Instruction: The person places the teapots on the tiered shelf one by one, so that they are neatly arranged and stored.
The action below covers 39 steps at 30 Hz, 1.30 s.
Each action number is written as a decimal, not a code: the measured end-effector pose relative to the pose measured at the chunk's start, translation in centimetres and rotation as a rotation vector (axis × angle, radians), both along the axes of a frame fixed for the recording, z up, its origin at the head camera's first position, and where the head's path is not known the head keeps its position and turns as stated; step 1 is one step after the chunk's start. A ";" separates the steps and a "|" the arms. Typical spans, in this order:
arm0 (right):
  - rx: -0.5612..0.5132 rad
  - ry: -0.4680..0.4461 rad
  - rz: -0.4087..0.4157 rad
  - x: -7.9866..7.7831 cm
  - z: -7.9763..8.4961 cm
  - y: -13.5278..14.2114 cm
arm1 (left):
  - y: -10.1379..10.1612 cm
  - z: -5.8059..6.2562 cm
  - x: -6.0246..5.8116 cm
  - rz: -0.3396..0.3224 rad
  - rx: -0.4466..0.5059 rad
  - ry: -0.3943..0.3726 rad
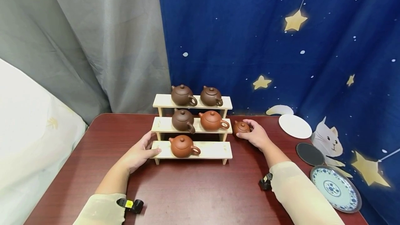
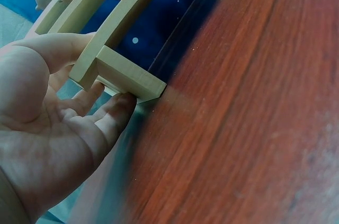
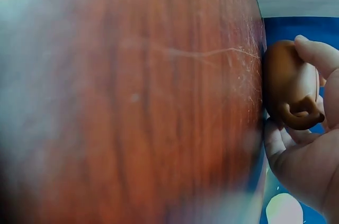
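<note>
A three-tier wooden stand (image 1: 212,150) is on the table. My left hand (image 1: 139,153) grips the left end of its lowest step, with the thumb over the board (image 2: 119,20) and fingertips at the leg (image 2: 130,73). Beyond the stand's right end, my right hand (image 1: 257,135) holds a reddish-brown teapot (image 1: 241,127) between thumb and fingers. In the right wrist view that teapot (image 3: 288,81) is low at the tabletop, its handle towards the palm. An orange-brown teapot (image 1: 182,147) occupies the bottom step.
On the middle step are a dark brown teapot (image 1: 182,120) and an orange-brown one (image 1: 210,121). The top step bears two dark brown teapots (image 1: 181,95). Along the right table edge lie a white plate (image 1: 295,126), a black disc (image 1: 310,153) and a blue-patterned plate (image 1: 332,188).
</note>
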State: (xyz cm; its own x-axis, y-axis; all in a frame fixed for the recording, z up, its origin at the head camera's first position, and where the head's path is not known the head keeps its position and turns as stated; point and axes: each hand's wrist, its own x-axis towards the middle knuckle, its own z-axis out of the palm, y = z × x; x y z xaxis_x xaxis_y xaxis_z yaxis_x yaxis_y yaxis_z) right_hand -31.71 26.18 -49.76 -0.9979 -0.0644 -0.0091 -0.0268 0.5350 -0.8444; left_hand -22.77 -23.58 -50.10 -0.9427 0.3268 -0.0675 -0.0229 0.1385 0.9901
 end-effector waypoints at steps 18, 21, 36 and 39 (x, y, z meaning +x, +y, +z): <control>0.073 0.048 -0.016 1.5 0.7 0.6 | 0.1 -0.2 0.1 0.013 -0.014 -0.022; 0.079 0.071 -0.013 2.3 1.5 0.7 | 0.1 -0.1 0.1 0.012 -0.015 -0.017; 0.007 0.118 0.030 6.9 5.2 -0.4 | 0.1 -0.1 0.0 0.013 -0.004 0.000; -0.002 0.125 0.049 7.8 5.6 -0.7 | 0.1 0.0 0.0 0.014 -0.003 0.002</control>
